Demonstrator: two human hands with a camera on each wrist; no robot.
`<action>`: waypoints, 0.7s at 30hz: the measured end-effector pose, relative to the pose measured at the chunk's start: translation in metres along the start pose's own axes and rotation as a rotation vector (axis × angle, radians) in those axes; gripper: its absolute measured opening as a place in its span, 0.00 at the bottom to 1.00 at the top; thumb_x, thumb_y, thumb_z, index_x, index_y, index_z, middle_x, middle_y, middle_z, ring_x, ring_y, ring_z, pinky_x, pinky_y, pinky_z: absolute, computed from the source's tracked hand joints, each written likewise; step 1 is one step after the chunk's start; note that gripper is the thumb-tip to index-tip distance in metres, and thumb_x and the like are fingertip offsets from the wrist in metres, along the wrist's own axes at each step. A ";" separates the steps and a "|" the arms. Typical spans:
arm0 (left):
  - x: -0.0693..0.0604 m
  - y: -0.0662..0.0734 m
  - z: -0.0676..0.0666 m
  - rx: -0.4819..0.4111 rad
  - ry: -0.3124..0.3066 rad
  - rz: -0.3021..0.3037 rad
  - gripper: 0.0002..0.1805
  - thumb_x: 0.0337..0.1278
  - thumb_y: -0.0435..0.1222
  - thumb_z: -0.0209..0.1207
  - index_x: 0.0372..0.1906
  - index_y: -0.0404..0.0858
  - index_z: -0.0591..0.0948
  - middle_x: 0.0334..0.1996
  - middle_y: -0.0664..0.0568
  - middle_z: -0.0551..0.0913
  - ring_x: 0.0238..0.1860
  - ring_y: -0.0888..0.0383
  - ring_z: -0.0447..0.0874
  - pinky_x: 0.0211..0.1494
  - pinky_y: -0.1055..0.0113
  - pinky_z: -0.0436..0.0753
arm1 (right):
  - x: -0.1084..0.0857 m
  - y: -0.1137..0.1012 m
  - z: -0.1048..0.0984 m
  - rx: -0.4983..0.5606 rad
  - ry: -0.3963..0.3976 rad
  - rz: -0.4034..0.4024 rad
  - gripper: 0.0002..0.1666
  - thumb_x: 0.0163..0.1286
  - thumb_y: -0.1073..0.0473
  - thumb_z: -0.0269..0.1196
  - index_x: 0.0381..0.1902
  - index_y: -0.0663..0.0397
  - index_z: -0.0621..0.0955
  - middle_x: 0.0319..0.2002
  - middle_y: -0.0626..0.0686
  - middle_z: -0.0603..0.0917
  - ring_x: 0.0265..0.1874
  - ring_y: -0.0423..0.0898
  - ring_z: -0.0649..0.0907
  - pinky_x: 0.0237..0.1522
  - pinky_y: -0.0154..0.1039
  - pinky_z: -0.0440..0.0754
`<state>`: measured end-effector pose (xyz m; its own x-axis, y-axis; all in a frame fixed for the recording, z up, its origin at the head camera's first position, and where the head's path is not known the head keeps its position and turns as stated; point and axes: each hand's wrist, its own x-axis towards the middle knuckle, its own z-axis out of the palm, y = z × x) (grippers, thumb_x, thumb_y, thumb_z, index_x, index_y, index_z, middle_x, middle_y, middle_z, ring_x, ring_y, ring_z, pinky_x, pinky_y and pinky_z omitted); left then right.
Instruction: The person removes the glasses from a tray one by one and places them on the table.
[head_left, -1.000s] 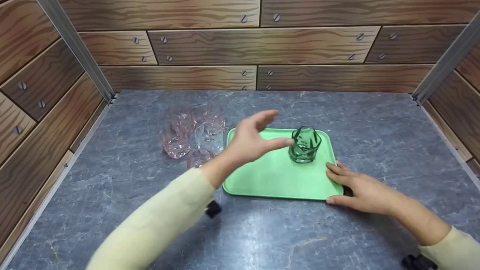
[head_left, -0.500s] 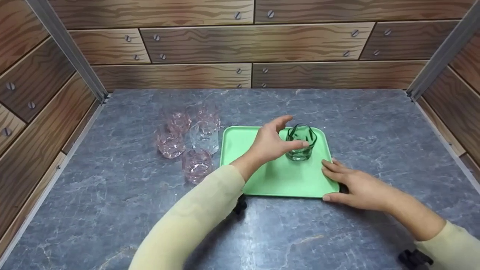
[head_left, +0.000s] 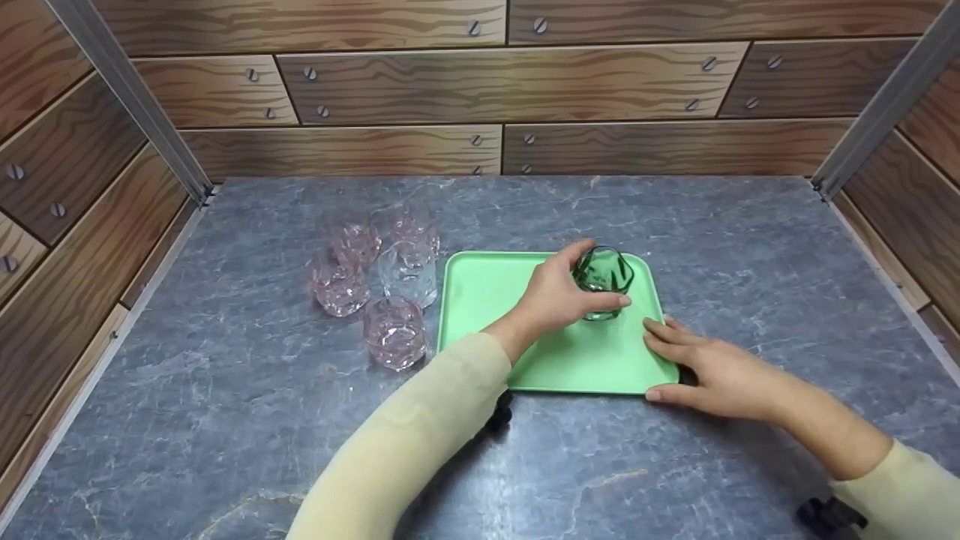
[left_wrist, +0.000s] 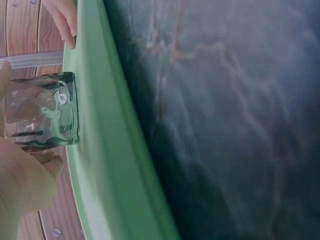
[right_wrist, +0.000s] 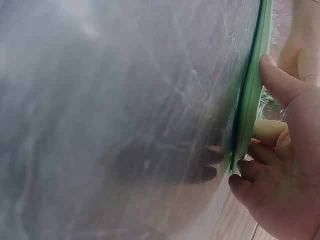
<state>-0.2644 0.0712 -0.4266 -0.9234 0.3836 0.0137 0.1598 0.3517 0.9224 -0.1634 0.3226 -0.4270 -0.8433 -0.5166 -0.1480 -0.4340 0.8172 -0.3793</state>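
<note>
My left hand grips a green tinted glass, thumb on the near side and fingers behind it. The glass is over the right part of a light green tray. In the left wrist view the glass appears to meet the tray surface. My right hand holds the tray's right side by its near corner. In the right wrist view its thumb lies on the tray edge, and the other fingers of the right hand curl at the rim.
Left of the tray stand several pink tinted glasses and a clear bluish glass, grouped closely. All this is on a grey marbled table, with wood-patterned walls at the back and sides.
My left hand has moved right across the tray, from beside the green glass to a grip around it. My right hand stays at the tray's edge.
</note>
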 end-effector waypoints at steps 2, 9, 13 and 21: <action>0.001 0.000 0.002 0.000 0.015 0.000 0.54 0.51 0.50 0.81 0.82 0.46 0.67 0.78 0.55 0.70 0.77 0.56 0.68 0.76 0.61 0.73 | 0.000 0.000 0.000 0.001 -0.001 0.000 0.56 0.72 0.26 0.62 0.79 0.63 0.68 0.82 0.61 0.59 0.80 0.70 0.56 0.75 0.71 0.62; 0.002 -0.001 0.006 0.004 0.059 0.031 0.50 0.54 0.48 0.81 0.79 0.40 0.70 0.74 0.52 0.75 0.75 0.57 0.71 0.74 0.67 0.73 | 0.000 -0.001 -0.001 0.006 -0.008 -0.003 0.55 0.73 0.27 0.62 0.79 0.63 0.68 0.83 0.61 0.59 0.80 0.70 0.57 0.74 0.71 0.63; -0.001 0.000 0.005 0.007 0.078 0.038 0.49 0.53 0.47 0.81 0.78 0.38 0.72 0.71 0.51 0.78 0.72 0.59 0.74 0.71 0.69 0.75 | 0.000 -0.002 -0.001 0.005 -0.006 -0.015 0.54 0.73 0.29 0.63 0.79 0.64 0.68 0.82 0.62 0.60 0.79 0.71 0.57 0.73 0.73 0.64; -0.012 0.012 -0.003 -0.042 0.100 -0.010 0.49 0.53 0.50 0.80 0.78 0.41 0.72 0.70 0.55 0.78 0.71 0.60 0.75 0.69 0.66 0.78 | 0.000 -0.001 -0.001 0.007 -0.020 0.009 0.56 0.72 0.26 0.62 0.80 0.63 0.67 0.83 0.61 0.59 0.80 0.70 0.56 0.74 0.73 0.62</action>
<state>-0.2520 0.0684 -0.4146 -0.9554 0.2926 0.0410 0.1376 0.3178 0.9381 -0.1630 0.3221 -0.4255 -0.8408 -0.5140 -0.1700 -0.4238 0.8203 -0.3842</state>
